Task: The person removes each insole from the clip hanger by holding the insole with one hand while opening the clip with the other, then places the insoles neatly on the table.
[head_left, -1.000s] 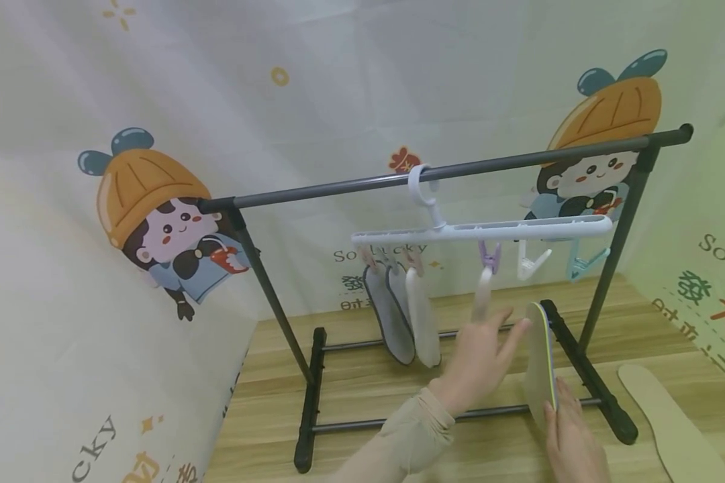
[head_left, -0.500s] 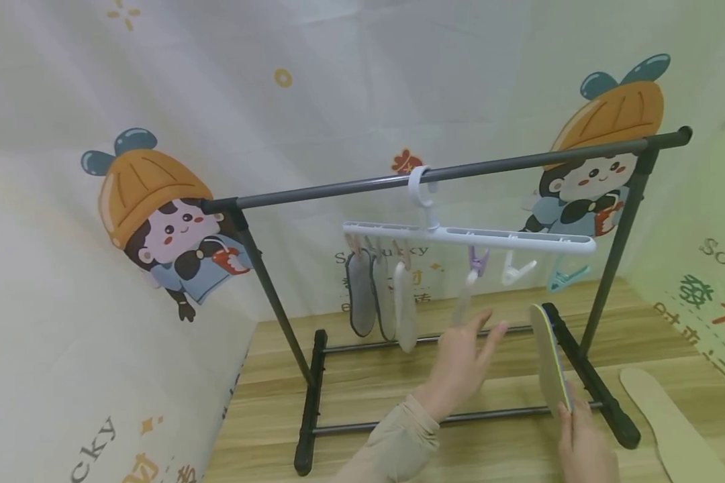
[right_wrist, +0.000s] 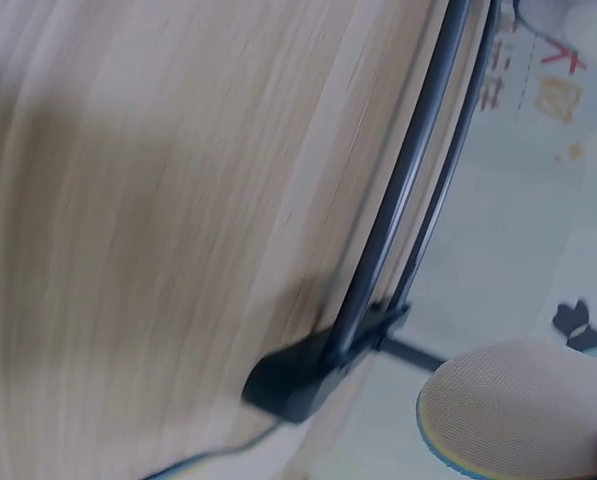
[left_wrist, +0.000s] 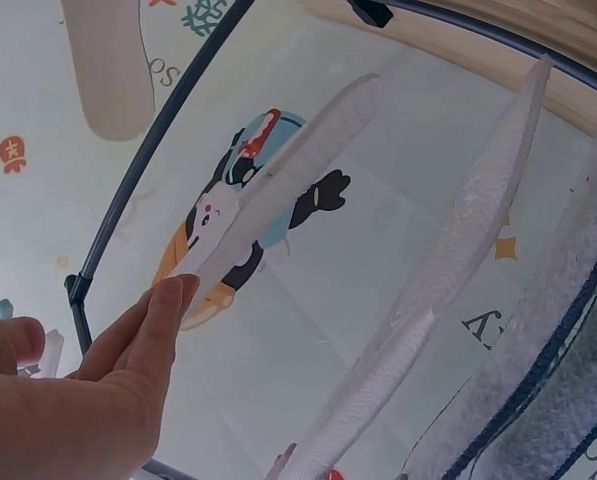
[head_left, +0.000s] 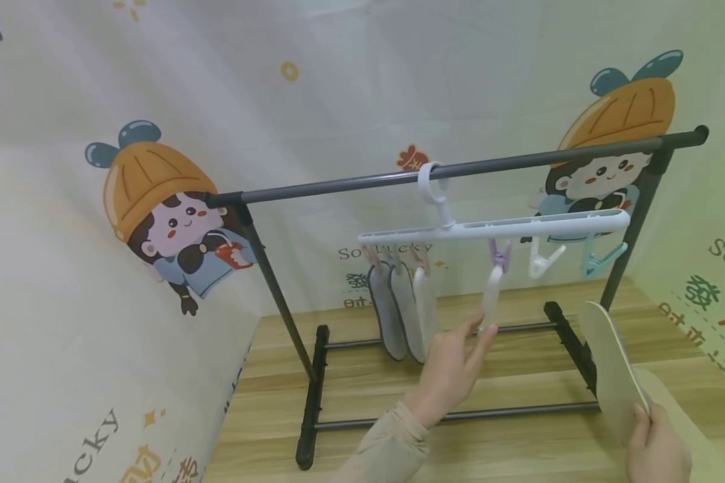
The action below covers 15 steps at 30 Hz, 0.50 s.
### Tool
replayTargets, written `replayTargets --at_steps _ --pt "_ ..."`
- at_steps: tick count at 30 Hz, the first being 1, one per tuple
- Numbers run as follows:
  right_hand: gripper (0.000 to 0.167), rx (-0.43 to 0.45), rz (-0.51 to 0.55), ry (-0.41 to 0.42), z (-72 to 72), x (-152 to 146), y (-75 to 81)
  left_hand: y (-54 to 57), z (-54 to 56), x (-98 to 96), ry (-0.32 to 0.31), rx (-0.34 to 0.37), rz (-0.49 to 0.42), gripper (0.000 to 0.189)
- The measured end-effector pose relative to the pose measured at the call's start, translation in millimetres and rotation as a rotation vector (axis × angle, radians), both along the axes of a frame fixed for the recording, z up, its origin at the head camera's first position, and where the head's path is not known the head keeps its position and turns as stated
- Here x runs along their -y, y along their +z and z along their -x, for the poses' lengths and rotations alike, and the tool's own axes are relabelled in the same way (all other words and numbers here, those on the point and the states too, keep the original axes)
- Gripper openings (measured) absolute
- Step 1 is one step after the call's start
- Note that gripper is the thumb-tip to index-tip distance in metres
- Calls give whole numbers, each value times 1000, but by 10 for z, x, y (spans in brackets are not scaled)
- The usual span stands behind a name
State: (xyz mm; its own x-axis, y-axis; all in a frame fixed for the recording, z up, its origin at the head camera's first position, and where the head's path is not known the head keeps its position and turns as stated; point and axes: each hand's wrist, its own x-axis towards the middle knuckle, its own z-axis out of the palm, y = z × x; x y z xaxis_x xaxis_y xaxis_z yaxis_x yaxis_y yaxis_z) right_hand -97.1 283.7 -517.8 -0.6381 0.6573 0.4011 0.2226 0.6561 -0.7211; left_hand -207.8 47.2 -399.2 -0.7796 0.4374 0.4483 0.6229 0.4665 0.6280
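Observation:
My left hand (head_left: 450, 369) is at the lower end of a white insole (head_left: 492, 292) hanging from a purple clip (head_left: 500, 255). In the left wrist view its straight fingers (left_wrist: 153, 330) touch that insole, and the thumb stands apart. My right hand (head_left: 660, 446) grips a beige insole (head_left: 610, 369) by its lower end, holding it tilted above the table. Only a fingertip of this hand shows in the right wrist view, at the edge of the insole (right_wrist: 518, 410). To the left hang two dark-edged grey insoles (head_left: 388, 315) and another white insole (head_left: 423, 308).
A white clip hanger (head_left: 489, 230) hooks over the black rack's top bar (head_left: 338, 184). A white clip (head_left: 544, 259) and a teal clip (head_left: 601, 258) hang at its right end. Another beige insole (head_left: 695, 429) lies on the wooden table (head_left: 266, 416), partly behind the held one.
My right hand has moved right with the beige insole, its flat face now turned more toward the head view. My left hand has shifted slightly left. The hanger has swung back and forth.

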Motion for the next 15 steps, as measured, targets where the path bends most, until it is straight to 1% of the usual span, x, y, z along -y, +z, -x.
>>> replayTargets --at_steps 2,5,8,11,15 --pt "32 25 18 -31 -31 -71 8 -3 -13 27 -14 8 -11 51" --pt "37 111 65 -54 -76 -201 13 -14 -28 67 -23 13 -26 50" --pt "37 190 115 -84 -111 -307 -7 -18 -38 111 -17 32 -42 51" --pt "37 203 141 -94 -133 -386 -65 -16 -37 157 -8 28 -57 51" --pt "35 178 145 -91 -138 -479 -148 -9 -25 212 0 4 -77 50"
